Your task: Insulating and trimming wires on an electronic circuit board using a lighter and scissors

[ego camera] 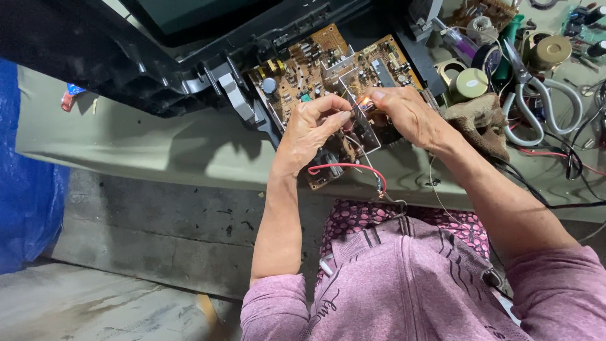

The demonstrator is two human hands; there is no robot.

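Circuit board (315, 69): brown, crowded with components, lying flat on the counter (158, 145) at the lower edge of a black casing (126, 57). Its long axis runs diagonally, from the lower left, where one corner overhangs the counter edge near the person's body, up to the right toward the tools.

Left of the board, a blue sheet (25, 189) hangs beside the counter, and small red and blue bits lie near the counter's left end.

Left hand (309, 129): forearm rising almost vertically from a pink sleeve, wrist bent forward over the board's near half, back of the hand toward the camera. Its grip is closed, thumb and forefinger pinched together on a small part at the board's middle; the part itself is too small to identify. A red wire (347, 167) loops out below this hand, across the board's near corner.

Right hand (407, 113): forearm entering diagonally from the lower right, hand palm-down, fingers pointing left. Its grip is likewise pinched shut on the same spot, fingertips nearly touching those of the left hand, where a small orange glow shows.

Just right of this hand lies a brown rag (483, 120); beyond it, tape rolls (470, 82), large pliers (536, 101) with grey handles, and tangled black cables (574, 158).
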